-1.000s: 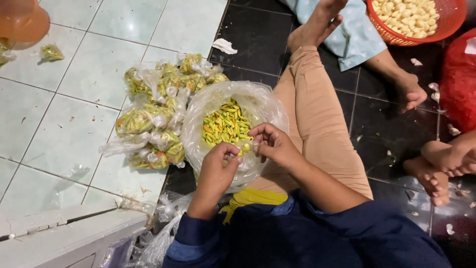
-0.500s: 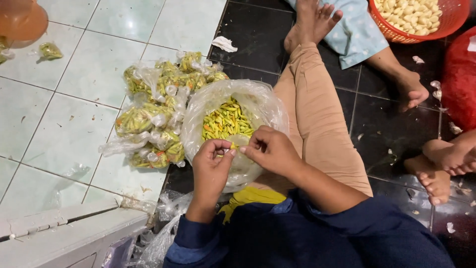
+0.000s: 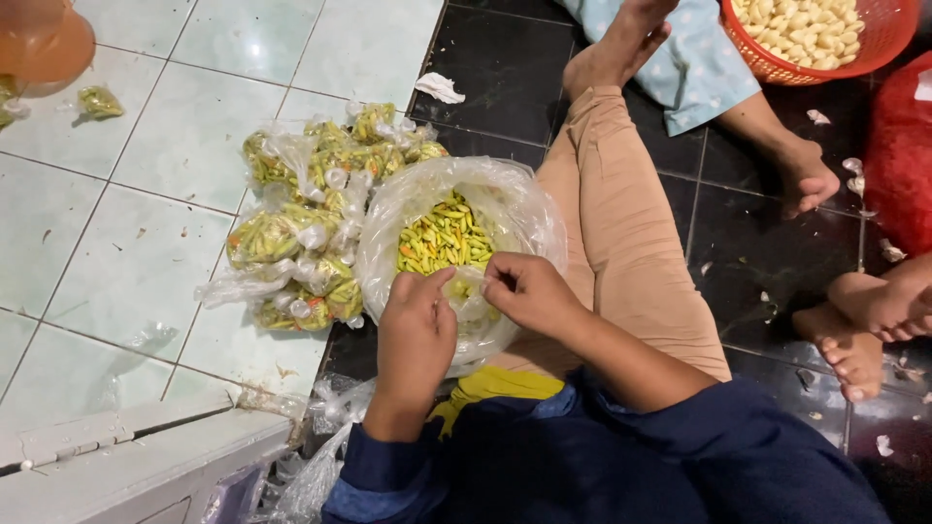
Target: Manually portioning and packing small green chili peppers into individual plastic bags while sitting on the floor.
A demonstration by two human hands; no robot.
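A big clear plastic bag (image 3: 519,209) full of small green, yellow and orange chillies (image 3: 442,238) lies open on the floor between my legs. My left hand (image 3: 416,335) and my right hand (image 3: 529,291) meet at its near rim, fingertips pinched together on a small clear plastic bag (image 3: 468,296) held between them. To the left of the big bag lies a heap of small tied bags of chillies (image 3: 306,218).
Another person's feet (image 3: 806,180) and a red basket of pale peeled cloves (image 3: 811,34) are at the top right. A red sack (image 3: 903,155) lies at the right edge. An orange tub (image 3: 44,39) stands top left. A white ledge (image 3: 116,466) runs bottom left.
Both hands have drawn slightly closer together over the near rim of the big bag. The bags on the floor have not moved.
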